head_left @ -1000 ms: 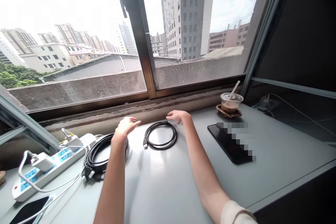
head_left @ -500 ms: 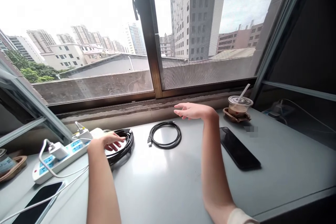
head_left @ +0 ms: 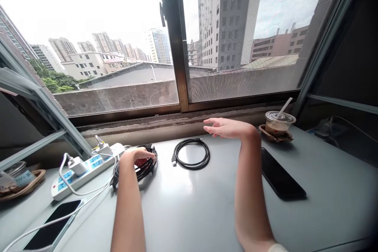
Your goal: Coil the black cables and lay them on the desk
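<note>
My left hand (head_left: 138, 155) is over a thick black coiled cable (head_left: 143, 172) at the left of the desk. Its fingers curl down inside the loop, and one digit lies across the right-hand strands; the coil rests on the desk. Palm and arm partly hide it. My right hand (head_left: 227, 128) hovers near the back edge with fingers stretched and slightly apart, holding nothing. Just left of it lies a thinner black cable (head_left: 192, 166), wound in a neat ring, with a plug end (head_left: 174, 160) at its left.
A white power strip (head_left: 88, 167) with chargers plugged in stands left of my left hand. White cords cross a phone (head_left: 54, 224) at front left. Another black phone (head_left: 282, 173) lies beside my right forearm. A drink cup (head_left: 279, 122) stands in a cardboard holder (head_left: 276, 137) behind it.
My left hand has moved a little right and down onto the thick coil, its fingers more curled. My right hand still hovers. The view has shifted, moving the scene slightly right.
</note>
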